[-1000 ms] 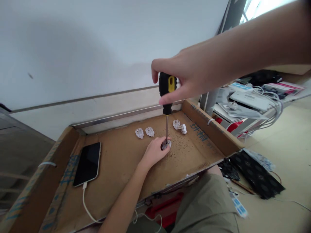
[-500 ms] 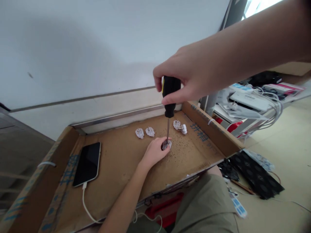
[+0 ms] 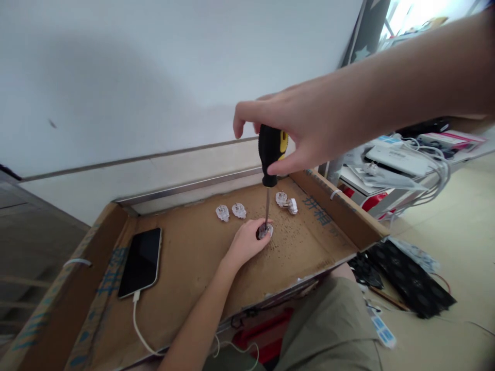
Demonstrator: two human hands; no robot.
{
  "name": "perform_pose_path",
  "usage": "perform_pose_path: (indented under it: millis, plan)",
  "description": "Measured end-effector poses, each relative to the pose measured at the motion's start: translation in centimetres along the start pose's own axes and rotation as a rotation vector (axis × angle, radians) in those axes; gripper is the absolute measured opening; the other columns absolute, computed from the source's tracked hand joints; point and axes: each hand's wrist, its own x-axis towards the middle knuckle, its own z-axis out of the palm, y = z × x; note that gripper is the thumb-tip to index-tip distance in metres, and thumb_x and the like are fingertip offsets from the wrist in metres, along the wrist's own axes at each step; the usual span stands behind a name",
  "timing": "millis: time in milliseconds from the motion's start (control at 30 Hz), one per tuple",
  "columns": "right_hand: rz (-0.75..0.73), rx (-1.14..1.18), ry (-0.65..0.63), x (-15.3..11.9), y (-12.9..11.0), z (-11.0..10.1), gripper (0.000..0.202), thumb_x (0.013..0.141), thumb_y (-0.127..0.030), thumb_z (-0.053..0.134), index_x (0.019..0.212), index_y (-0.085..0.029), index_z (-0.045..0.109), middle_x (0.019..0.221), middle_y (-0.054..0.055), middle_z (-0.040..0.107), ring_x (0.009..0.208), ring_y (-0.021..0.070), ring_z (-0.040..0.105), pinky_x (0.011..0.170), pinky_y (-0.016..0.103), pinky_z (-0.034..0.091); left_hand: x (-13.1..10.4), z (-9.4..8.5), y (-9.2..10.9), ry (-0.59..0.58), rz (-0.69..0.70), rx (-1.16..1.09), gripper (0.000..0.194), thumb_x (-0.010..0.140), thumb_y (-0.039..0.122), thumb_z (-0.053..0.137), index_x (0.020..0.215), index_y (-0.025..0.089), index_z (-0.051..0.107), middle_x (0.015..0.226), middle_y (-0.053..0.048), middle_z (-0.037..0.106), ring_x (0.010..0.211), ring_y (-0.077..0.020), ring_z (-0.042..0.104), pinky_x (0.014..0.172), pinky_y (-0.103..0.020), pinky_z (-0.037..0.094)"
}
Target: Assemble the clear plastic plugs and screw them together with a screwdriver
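Observation:
My left hand (image 3: 247,241) pinches a small clear plug (image 3: 266,231) against the cardboard tray (image 3: 185,247). The tip of an upright screwdriver (image 3: 270,154), with a black and yellow handle, meets that plug. Around the handle is my right hand (image 3: 297,123), its thumb on the near side and some fingers lifted and spread to the left. Two clear plugs (image 3: 231,211) lie behind my left hand. Two more (image 3: 286,202) sit close together to the right of the screwdriver shaft.
A phone (image 3: 141,263) with a white cable lies at the tray's left. Dark specks dot the cardboard near the plug. Right of the tray, a side table holds a white device (image 3: 400,158) and cables. A power strip (image 3: 382,330) and black sheets are on the floor.
My right hand's fingers have loosened and spread away from the handle. The handle has turned, so its yellow part now faces right. My left hand and the plug stay in place.

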Motion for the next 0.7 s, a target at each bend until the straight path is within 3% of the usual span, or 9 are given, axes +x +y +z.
perform_pose_path:
  millis: [67,167,233,367,433,533,700]
  plan:
    - [-0.010,0.025,-0.053,0.1,-0.1,0.0,0.058,0.067,-0.060,0.059,0.119,-0.041,0.042,0.068,-0.006,0.054,0.047,0.0063,0.044,0.049,0.025,0.032,0.0,0.0,0.0,0.001,-0.002,0.001,0.029,0.082,0.031,0.053,0.110,0.026,0.060,0.093,-0.002,0.065,0.086,-0.0193,0.059,0.078,-0.030,0.044]
    - [0.049,-0.034,-0.044,0.3,-0.3,-0.1,0.053,0.066,-0.072,0.048,0.101,-0.032,0.056,0.062,-0.002,0.052,0.048,0.0082,0.044,0.051,0.026,0.031,0.0,0.0,0.1,0.003,0.000,0.001,0.029,0.081,0.029,0.053,0.109,0.025,0.060,0.092,-0.002,0.065,0.085,-0.0192,0.059,0.078,-0.030,0.045]
    - [0.057,-0.089,-0.013,0.3,-0.4,-0.2,0.057,0.063,-0.075,0.047,0.101,-0.033,0.056,0.067,-0.003,0.052,0.048,0.0074,0.042,0.053,0.026,0.031,0.0,0.0,0.1,0.001,0.004,-0.004,0.029,0.081,0.029,0.053,0.109,0.025,0.060,0.093,-0.003,0.065,0.086,-0.0193,0.059,0.078,-0.030,0.045]
    - [-0.021,-0.011,-0.032,0.3,-0.5,-0.5,0.068,0.058,-0.049,0.069,0.117,-0.037,0.039,0.084,-0.010,0.055,0.052,0.0033,0.044,0.053,0.020,0.032,0.0,-0.1,0.2,-0.014,0.012,-0.012,0.029,0.081,0.028,0.053,0.109,0.024,0.060,0.091,-0.002,0.065,0.085,-0.0191,0.058,0.079,-0.031,0.044]
    - [-0.033,0.042,-0.048,0.3,-0.4,-0.5,0.061,0.062,-0.043,0.068,0.116,-0.035,0.040,0.078,-0.011,0.056,0.054,0.0034,0.047,0.053,0.019,0.032,0.0,-0.2,0.2,-0.014,0.011,-0.014,0.029,0.081,0.028,0.053,0.109,0.025,0.060,0.090,-0.002,0.065,0.084,-0.0189,0.058,0.078,-0.031,0.044]
    - [0.005,-0.013,-0.021,0.5,-0.1,-0.4,0.049,0.066,-0.057,0.059,0.106,-0.031,0.050,0.059,-0.009,0.052,0.045,0.0053,0.044,0.050,0.020,0.032,0.0,-0.2,0.2,-0.017,-0.005,-0.017,0.029,0.082,0.028,0.052,0.109,0.025,0.060,0.091,-0.002,0.065,0.085,-0.0193,0.059,0.078,-0.031,0.045]
    - [-0.014,-0.077,0.084,1.2,0.2,0.1,0.061,0.060,-0.076,0.049,0.102,-0.032,0.055,0.058,-0.006,0.049,0.039,0.0063,0.041,0.047,0.022,0.033,0.0,-0.2,0.3,-0.025,-0.017,-0.026,0.030,0.082,0.029,0.053,0.110,0.025,0.060,0.093,-0.003,0.065,0.087,-0.0198,0.059,0.080,-0.032,0.045]
